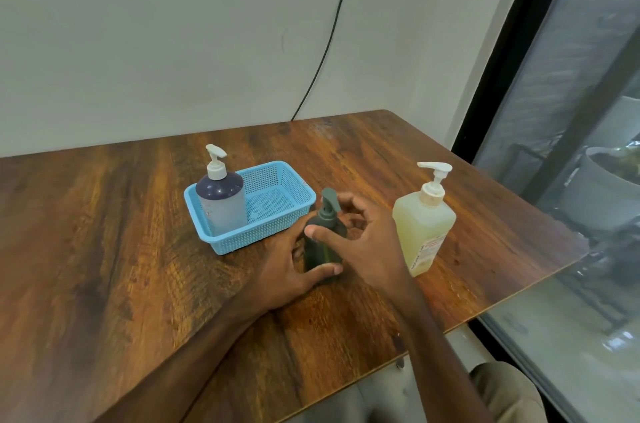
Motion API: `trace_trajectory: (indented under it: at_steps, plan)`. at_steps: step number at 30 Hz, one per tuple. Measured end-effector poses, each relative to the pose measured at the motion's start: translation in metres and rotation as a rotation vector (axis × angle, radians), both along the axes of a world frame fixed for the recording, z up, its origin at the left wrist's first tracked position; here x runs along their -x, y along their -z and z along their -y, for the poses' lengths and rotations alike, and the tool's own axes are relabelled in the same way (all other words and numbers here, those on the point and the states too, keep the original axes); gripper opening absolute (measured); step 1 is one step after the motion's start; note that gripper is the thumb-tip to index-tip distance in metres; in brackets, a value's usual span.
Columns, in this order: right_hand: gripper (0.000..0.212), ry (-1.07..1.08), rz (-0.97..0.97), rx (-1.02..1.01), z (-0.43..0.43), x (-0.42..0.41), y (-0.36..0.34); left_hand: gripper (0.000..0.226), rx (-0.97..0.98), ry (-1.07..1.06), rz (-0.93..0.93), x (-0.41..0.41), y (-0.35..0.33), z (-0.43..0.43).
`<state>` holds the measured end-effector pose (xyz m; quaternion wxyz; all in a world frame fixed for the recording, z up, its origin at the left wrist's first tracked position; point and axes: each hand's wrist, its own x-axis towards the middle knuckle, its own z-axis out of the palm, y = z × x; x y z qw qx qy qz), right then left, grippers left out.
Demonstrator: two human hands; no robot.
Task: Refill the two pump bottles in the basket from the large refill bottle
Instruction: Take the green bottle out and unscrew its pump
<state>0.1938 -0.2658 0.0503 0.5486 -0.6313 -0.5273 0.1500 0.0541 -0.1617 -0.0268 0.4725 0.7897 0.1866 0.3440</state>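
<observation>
A small dark green pump bottle (323, 242) stands upright on the wooden table (138, 249), just in front of the blue basket (277, 200). My left hand (287, 270) grips its lower body, thumb across the front. My right hand (360, 242) hovers at the bottle's shoulder and pump neck, fingers curled around the collar without a clear firm grip. A second pump bottle (221, 200), dark blue at the top with a white pump, stands in the basket's left end. The large yellowish refill bottle (424, 225) with a white pump stands upright to the right.
The basket's right half holds nothing. The table's right edge (519, 294) runs diagonally close behind the refill bottle, beside a large window (571, 110). A black cable (329, 41) hangs down the wall behind the table.
</observation>
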Motion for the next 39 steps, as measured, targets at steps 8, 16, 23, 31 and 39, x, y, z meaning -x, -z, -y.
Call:
trace_trajectory:
  at_steps: [8,16,23,31,39]
  plan:
    - [0.05,-0.176,-0.066,0.072,0.004,-0.008,0.0,0.089,-0.001,-0.011,-0.009,0.0,0.001,-0.002]
    - [0.05,-0.113,-0.075,0.013,-0.001,-0.007,0.002,0.088,-0.019,-0.029,0.018,-0.001,0.0,0.0]
    - [0.053,-0.004,-0.053,-0.016,0.002,-0.004,0.006,0.087,-0.019,-0.022,0.013,-0.001,-0.004,0.003]
    - [0.057,-0.122,-0.074,0.013,0.003,-0.003,0.006,0.083,-0.045,-0.021,-0.002,0.0,-0.009,0.004]
    - [0.044,0.052,-0.101,-0.115,0.0,0.004,-0.01,0.085,-0.046,-0.042,-0.031,-0.001,-0.005,0.001]
